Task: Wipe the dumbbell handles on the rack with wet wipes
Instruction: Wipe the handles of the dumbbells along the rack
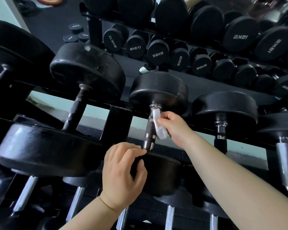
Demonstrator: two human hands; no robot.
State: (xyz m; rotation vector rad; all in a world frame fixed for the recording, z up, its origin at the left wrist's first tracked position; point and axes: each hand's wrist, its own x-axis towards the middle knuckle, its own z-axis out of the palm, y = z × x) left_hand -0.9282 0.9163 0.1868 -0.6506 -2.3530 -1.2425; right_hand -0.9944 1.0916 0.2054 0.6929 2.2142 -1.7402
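Note:
A black dumbbell lies across the rack rails in the middle, its knurled chrome handle (149, 130) running between a far head (158, 90) and a near head (163, 175). My right hand (175, 128) pinches a folded white wet wipe (159, 125) against the right side of that handle. My left hand (123, 173) grips the left edge of the near head, fingers curled over its rim and thumb on its side.
Left of it sits a larger dumbbell with a dark handle (75, 110); to the right another with a chrome handle (220, 130). Several chrome handles (76, 203) of a lower row lie below. The black rack rail (120, 112) crosses behind. A mirror reflects more dumbbells (157, 52) above.

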